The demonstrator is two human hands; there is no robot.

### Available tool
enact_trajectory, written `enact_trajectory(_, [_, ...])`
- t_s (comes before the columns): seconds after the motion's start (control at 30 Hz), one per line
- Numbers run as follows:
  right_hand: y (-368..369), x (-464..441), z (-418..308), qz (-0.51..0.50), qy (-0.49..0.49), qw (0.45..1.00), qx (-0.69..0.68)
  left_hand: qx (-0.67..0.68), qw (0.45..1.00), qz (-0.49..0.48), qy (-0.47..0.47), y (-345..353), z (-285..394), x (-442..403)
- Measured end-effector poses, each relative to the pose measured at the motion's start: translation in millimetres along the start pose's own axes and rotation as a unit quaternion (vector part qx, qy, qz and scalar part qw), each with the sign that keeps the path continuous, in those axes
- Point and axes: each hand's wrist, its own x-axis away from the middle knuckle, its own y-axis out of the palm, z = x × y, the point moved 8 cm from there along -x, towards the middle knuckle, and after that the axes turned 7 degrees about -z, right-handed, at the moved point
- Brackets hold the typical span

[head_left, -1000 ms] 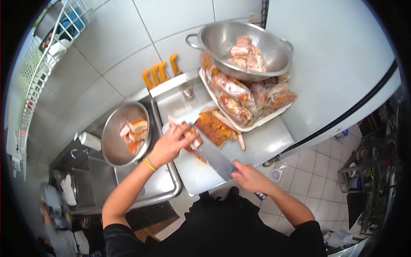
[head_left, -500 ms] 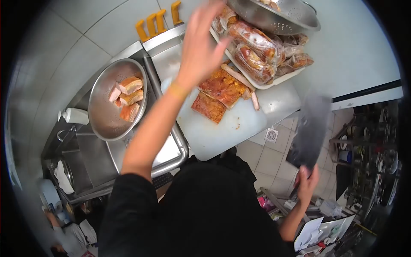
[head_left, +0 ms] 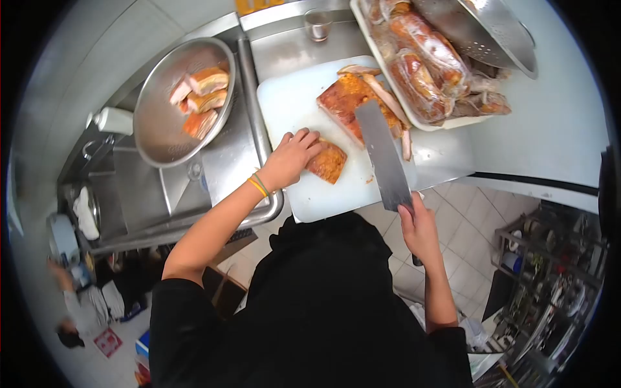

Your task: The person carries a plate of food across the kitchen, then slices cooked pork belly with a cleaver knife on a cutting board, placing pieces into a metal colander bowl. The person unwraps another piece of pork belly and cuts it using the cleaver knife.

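Note:
On the white cutting board (head_left: 281,97), my left hand (head_left: 294,157) has its fingers curled over the left end of a small piece of roast pork (head_left: 328,163). My right hand (head_left: 419,226) grips the handle of a cleaver (head_left: 386,158). Its broad blade slants up and left, its far end over a larger slab of roast pork (head_left: 343,100); whether it touches the meat I cannot tell. Cut strips of pork (head_left: 387,100) lie along the slab's right side. Several pork chunks (head_left: 206,97) sit in a metal colander (head_left: 150,139) on the left.
A white tray (head_left: 460,121) of plastic-wrapped meat stands at the upper right, with another colander (head_left: 511,48) over it. Behind the board is a small metal cup (head_left: 317,27). A steel sink (head_left: 136,187) and white bottle (head_left: 115,121) are left; another person (head_left: 87,313) is lower left.
My left hand has come down from above the board onto the small pork piece. The cleaver has swung in from the right to over the larger slab. The head view has shifted.

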Motion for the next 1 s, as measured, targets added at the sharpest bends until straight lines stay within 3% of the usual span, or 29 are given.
enact_trajectory(0.17, [27.2,-31.9,9.4,-0.114,-0.018,0.992,0.054,0.067,0.994,0.026,-0.079,13.4,5.5,37.4])
enact_trajectory(0.23, [33.8,-44.8,8.5,-0.150,-0.011,0.986,0.071,-0.011,0.998,0.063,-0.025,1.9,11.4,40.0])
enact_trajectory(0.3, [38.3,-57.6,0.2,-0.178,-0.040,0.977,0.108,-0.005,0.996,0.080,-0.049,1.5,5.2,42.5])
enact_trajectory(0.33, [38.6,-64.0,-3.4,-0.179,-0.040,0.977,0.110,0.116,0.966,0.204,-0.104,-9.4,-10.0,51.3])
enact_trajectory(0.37, [40.6,-69.3,-8.6,-0.181,-0.045,0.975,0.117,0.235,0.904,0.322,-0.153,-13.3,-26.5,63.3])
enact_trajectory(0.4, [43.3,-73.0,-13.7,-0.184,-0.049,0.974,0.124,0.255,0.872,0.365,-0.203,-14.0,-31.8,69.4])
enact_trajectory(0.5, [54.4,-83.0,-26.7,-0.182,-0.031,0.974,0.130,0.306,0.839,0.373,-0.253,10.4,-39.8,46.8])
enact_trajectory(0.53, [58.0,-85.4,-32.8,-0.181,-0.027,0.974,0.133,0.409,0.777,0.396,-0.270,25.4,-45.3,36.0])
enact_trajectory(0.57, [61.7,-85.4,-39.6,-0.184,-0.026,0.972,0.145,0.417,0.775,0.392,-0.268,32.6,-46.8,30.3])
enact_trajectory(0.63, [67.5,-86.6,-47.9,-0.187,-0.014,0.969,0.163,0.193,0.849,0.403,-0.283,22.3,-36.4,24.2])
enact_trajectory(0.83, [83.5,-79.5,-65.0,-0.237,0.002,0.946,0.221,0.153,0.851,0.420,-0.277,19.8,-35.7,22.9])
enact_trajectory(0.9, [79.7,-65.4,-59.0,-0.255,0.057,0.938,0.227,0.170,0.855,0.402,-0.282,21.1,-37.2,22.6])
enact_trajectory(1.0, [88.3,-71.5,-54.6,-0.245,0.044,0.935,0.252,0.162,0.853,0.418,-0.267,26.1,-40.3,23.0])
